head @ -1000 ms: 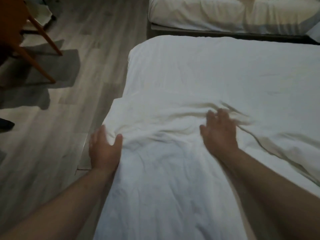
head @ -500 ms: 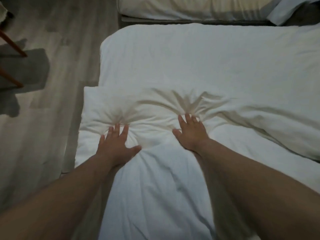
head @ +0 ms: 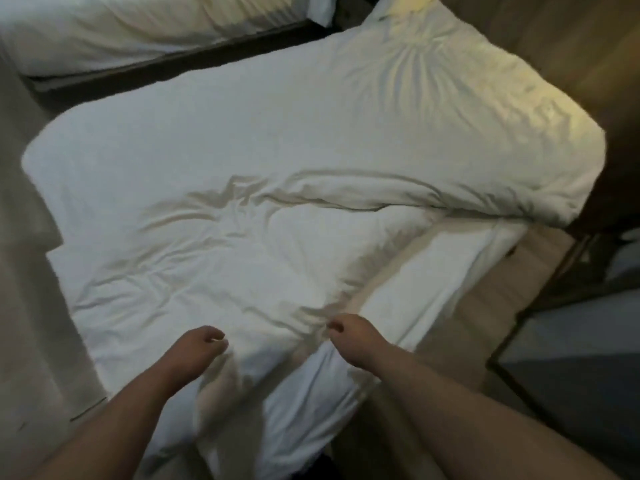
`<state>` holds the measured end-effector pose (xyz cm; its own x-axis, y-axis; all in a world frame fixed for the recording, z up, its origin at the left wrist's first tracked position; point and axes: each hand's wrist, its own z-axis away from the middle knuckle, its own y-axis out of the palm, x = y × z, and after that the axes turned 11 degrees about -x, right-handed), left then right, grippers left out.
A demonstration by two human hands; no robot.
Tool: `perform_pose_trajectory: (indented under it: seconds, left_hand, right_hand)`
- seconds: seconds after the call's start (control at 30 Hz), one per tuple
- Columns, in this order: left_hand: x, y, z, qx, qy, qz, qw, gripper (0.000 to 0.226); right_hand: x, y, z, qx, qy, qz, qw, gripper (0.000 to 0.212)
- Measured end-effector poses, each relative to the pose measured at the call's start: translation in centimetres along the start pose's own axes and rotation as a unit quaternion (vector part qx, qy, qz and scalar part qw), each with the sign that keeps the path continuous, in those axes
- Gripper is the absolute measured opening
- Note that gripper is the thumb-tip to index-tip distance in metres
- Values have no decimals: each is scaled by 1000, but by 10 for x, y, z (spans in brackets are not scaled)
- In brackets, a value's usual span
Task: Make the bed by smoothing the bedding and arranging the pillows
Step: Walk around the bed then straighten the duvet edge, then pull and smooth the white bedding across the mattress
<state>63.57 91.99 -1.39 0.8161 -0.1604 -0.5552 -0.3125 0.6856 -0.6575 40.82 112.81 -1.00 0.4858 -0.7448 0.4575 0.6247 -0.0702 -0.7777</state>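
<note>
duvet [head: 242, 161] | white, creased (ridge across middle) | spread over bed [head: 446, 275] — near edge rumpled

The duvet [head: 277, 161] is matt white cloth, creased; the floor [head: 31, 306] looks like pale wood.

Legible text: none. No label, brand, number or sign readable on duvet [head: 277, 168] or elsewhere; view dim, soft.
</note>
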Motion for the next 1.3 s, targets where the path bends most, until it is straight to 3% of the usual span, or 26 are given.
perform_pose_trajectory:
  seconds: [0.17, 0.33, 0.53, 0.93, 1.3]
  left_hand:
    - [-46, 16, 65, 52, 36, -19, 998, 22]
    - [-83, 42, 116, 94, 49, -38, 994, 14]
    - [-126, 87, 160, 137, 45, -99, 985, 4]
    - [-233, 193, 187, 144, 18, -168, 975, 18]
    - [-339, 247, 139, 152, 35, -159, 975, 24]
  right_hand:
    - [-47, -31, 95, -57, 82, -70, 993, 30]
    - [-98, -45, 171, -84, 165, -148, 972, 15]
    - [-173, -69, 225, -98, 215, -144, 961, 21]
    - [-358, -122, 265, -40, 270, -154, 950, 20]
    - [-410, -198, 226, -78, 294, -162, 939, 16]
